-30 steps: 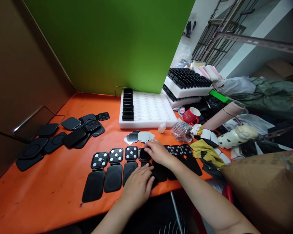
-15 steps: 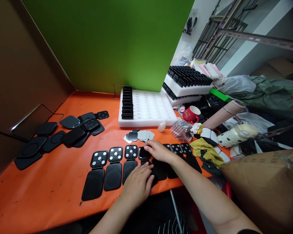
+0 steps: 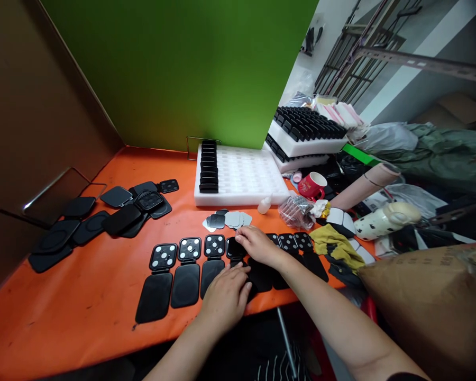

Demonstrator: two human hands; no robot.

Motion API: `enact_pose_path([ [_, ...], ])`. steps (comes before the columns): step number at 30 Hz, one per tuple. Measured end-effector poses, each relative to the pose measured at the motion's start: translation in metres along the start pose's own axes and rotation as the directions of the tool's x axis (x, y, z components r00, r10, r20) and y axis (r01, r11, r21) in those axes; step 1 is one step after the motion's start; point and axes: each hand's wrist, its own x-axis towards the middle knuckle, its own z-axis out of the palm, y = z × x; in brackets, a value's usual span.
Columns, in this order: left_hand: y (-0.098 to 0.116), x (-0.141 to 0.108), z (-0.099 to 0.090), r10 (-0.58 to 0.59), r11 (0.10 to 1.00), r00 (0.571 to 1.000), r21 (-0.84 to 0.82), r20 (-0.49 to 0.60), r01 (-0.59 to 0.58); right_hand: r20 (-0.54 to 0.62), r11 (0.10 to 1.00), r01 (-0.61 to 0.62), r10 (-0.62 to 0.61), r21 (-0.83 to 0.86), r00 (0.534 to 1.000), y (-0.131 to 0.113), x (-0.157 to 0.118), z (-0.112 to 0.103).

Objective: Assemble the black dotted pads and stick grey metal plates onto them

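Several hinged black pieces lie unfolded in a row along the front of the orange table; the leftmost has a small square with white dots (image 3: 163,256) above a larger dark panel (image 3: 154,297). My left hand (image 3: 228,291) rests with fingers spread over the lower panel of a middle piece. The fingers of my right hand (image 3: 256,243) touch the right edge of that piece's upper square (image 3: 235,247), which looks plain black; whether they pinch anything is hidden. Thin grey plates (image 3: 235,219) lie in a loose pile just behind.
A white foam tray (image 3: 246,174) holds a column of black pieces at its left. More black pieces (image 3: 122,218) are heaped on the left. To the right are a small bottle (image 3: 264,205), a red mug (image 3: 312,185), a yellow cloth (image 3: 337,247) and a brown sack (image 3: 428,301).
The view has shifted slightly, moving the table items a little to the right in the picture. Both hands keep nearly the same place over the middle piece.
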Motion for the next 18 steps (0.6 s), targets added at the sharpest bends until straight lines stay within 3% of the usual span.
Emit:
enact_pose_path([
  [18,-0.0012,-0.0002,-0.0003,0.012,1.0,1.0,-0.007,-0.016,-0.012,0.08,0.986,0.043,-0.03,-0.161,0.996,0.0041,0.0032,0.0034],
])
